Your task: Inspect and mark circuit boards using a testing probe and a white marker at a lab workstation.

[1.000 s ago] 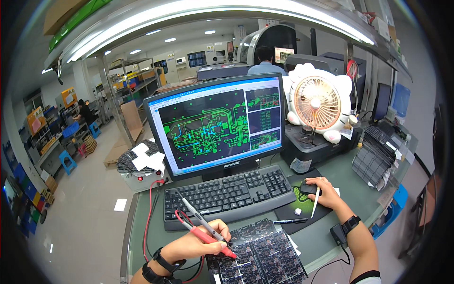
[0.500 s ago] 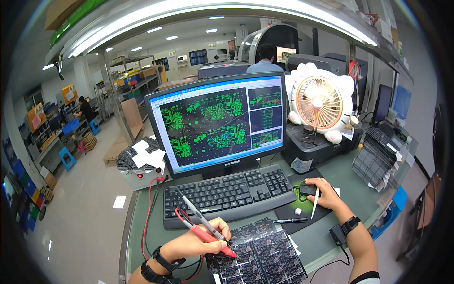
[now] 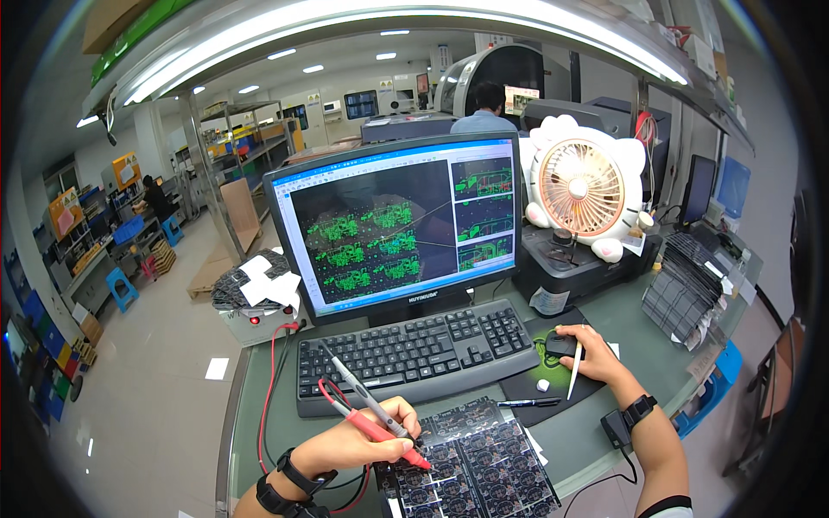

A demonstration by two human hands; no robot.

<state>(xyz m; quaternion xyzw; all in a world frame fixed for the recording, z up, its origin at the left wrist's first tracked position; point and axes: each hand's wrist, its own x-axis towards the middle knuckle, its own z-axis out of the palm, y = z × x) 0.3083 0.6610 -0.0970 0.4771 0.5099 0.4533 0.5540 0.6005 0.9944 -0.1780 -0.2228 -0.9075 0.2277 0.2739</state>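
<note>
My left hand [image 3: 376, 436] is closed around a red test probe [image 3: 373, 424] and a grey pen-like probe [image 3: 361, 393]. The red tip points down at a dark panel of circuit boards [image 3: 492, 466] in front of the keyboard; whether it touches cannot be made out. The grey probe's thin end points up over the keys. On the right, my right hand [image 3: 589, 352] is closed over a black computer mouse [image 3: 561, 345] on a black and green mouse pad [image 3: 531, 393]. A thin white stick [image 3: 575, 371] sticks out from under its fingers toward me.
A monitor [image 3: 384, 233] with green board layouts stands behind a black keyboard [image 3: 414, 354]. A white fan [image 3: 580, 186] sits at the back right, near a stack of dark panels [image 3: 684, 289]. A black pen [image 3: 529, 402] and white cube [image 3: 543, 385] lie near the mouse. Red leads [image 3: 275, 371] run left.
On the monitor, the green layout has shrunk and now shows more board copies in its main window. Both hands stay nearly where they were, with the same things held.
</note>
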